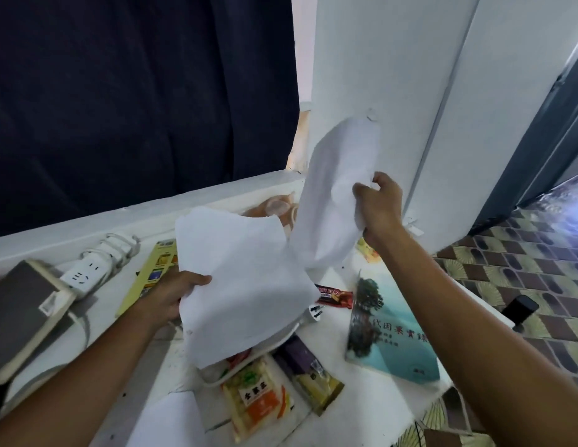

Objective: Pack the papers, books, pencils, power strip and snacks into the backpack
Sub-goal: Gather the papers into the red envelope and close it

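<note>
A stack of papers point(242, 285) is gripped by the left hand point(171, 295) above the worktop point(378, 401). At 1 o'clock, a single sheet point(332, 201) is pinched and raised by the right hand point(378, 204). A power strip point(87, 272) lies at 9 o'clock, snacks point(258, 398) at 6 o'clock.

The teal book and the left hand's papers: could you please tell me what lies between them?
In the head view, a red snack bar lies between the teal book and the papers.
</note>
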